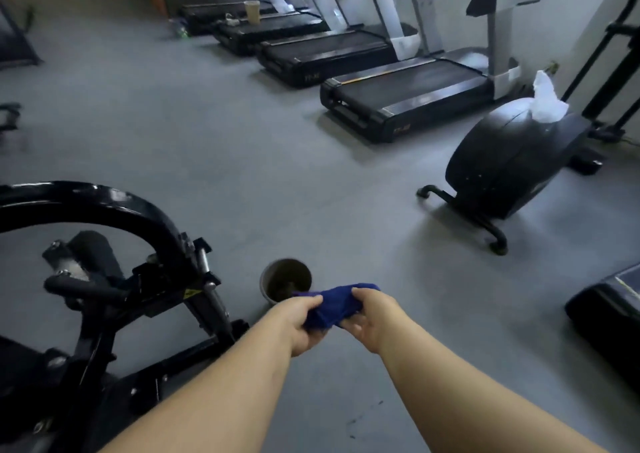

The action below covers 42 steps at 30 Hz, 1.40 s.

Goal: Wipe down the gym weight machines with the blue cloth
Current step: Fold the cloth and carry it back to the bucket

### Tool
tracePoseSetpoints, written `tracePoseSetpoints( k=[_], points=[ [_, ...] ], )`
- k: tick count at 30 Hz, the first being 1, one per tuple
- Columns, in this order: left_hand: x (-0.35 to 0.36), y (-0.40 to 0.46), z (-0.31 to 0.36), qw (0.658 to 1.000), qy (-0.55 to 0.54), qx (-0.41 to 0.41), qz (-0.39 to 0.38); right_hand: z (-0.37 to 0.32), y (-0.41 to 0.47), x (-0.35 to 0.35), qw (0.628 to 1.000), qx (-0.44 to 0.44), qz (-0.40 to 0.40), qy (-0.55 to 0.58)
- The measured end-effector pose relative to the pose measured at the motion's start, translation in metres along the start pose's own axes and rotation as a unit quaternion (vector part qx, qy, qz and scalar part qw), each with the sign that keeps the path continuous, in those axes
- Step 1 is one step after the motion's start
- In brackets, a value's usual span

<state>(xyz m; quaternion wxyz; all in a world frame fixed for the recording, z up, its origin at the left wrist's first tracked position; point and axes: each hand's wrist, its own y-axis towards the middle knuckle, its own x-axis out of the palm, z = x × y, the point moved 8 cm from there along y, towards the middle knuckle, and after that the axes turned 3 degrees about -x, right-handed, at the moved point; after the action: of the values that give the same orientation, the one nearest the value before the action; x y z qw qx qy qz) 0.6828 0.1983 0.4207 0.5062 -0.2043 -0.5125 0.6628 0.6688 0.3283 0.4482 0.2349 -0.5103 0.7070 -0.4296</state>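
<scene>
A bunched blue cloth point(335, 305) is stretched between both hands, low in the middle of the view. My left hand point(298, 324) grips its left end with curled fingers. My right hand point(370, 317) grips the right end, thumb on top. A black weight machine point(104, 279) with a curved frame and padded handles stands on the floor to the left of my hands. Just beyond the cloth a grey bucket point(266, 289) sits on the floor, dark inside.
A row of treadmills point(408, 95) lines the back wall. A black exercise bike base point(509, 161) with a white cloth point(547, 99) on top stands at the right. Another black machine point(609, 310) pokes in at the right edge. A paper cup point(252, 11) stands on a far treadmill.
</scene>
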Motion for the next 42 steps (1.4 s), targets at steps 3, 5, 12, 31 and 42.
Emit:
tracePoseSetpoints(
  k=[3, 5, 12, 31, 42],
  points=[
    [0.01, 0.024, 0.019, 0.999, -0.01, 0.003, 0.049, -0.032, 0.025, 0.002, 0.999, 0.04, -0.013, -0.032],
    [0.011, 0.041, 0.025, 0.997, -0.036, -0.004, 0.072, -0.046, 0.044, 0.005, 0.998, 0.041, -0.02, -0.04],
    [-0.006, 0.12, 0.038, 0.985, -0.093, -0.058, 0.131, -0.046, 0.13, 0.035, 0.975, 0.142, -0.002, -0.169],
    [-0.053, 0.382, 0.032, 0.948, -0.175, -0.082, 0.252, -0.003, 0.432, 0.094, 0.92, 0.202, -0.003, -0.336],
    [-0.098, 0.544, 0.071, 0.94, -0.101, 0.094, 0.313, 0.004, 0.592, 0.153, 0.913, 0.044, -0.123, -0.385]
  ],
)
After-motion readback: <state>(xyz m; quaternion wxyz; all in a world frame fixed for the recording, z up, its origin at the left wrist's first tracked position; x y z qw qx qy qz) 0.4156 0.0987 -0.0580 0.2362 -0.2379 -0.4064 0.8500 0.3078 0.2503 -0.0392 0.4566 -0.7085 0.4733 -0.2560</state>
